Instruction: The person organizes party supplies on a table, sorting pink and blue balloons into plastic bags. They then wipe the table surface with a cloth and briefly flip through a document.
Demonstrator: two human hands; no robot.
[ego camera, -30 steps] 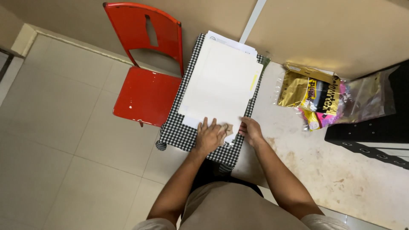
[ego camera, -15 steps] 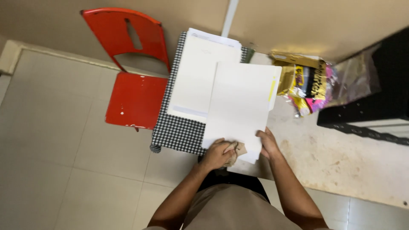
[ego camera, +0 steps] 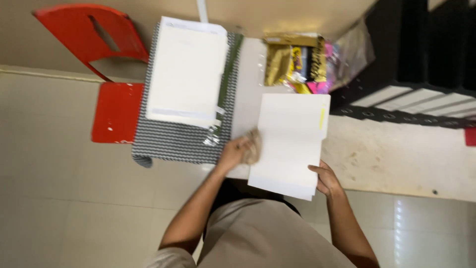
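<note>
We hold a white folder (ego camera: 290, 141) with a yellow edge tab clear of the checked table (ego camera: 173, 141): our right hand (ego camera: 325, 178) grips its lower right corner, our left hand (ego camera: 238, 151) is clenched on a crumpled tan cloth (ego camera: 254, 146) at its left edge. A white paper stack (ego camera: 188, 69) lies on the table; yellow and pink packets (ego camera: 297, 62) sit beyond, a red chair (ego camera: 106, 74) at left.

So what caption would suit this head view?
Both hands, left and right, hold a white folder beside a paper stack on a checked table.
</note>
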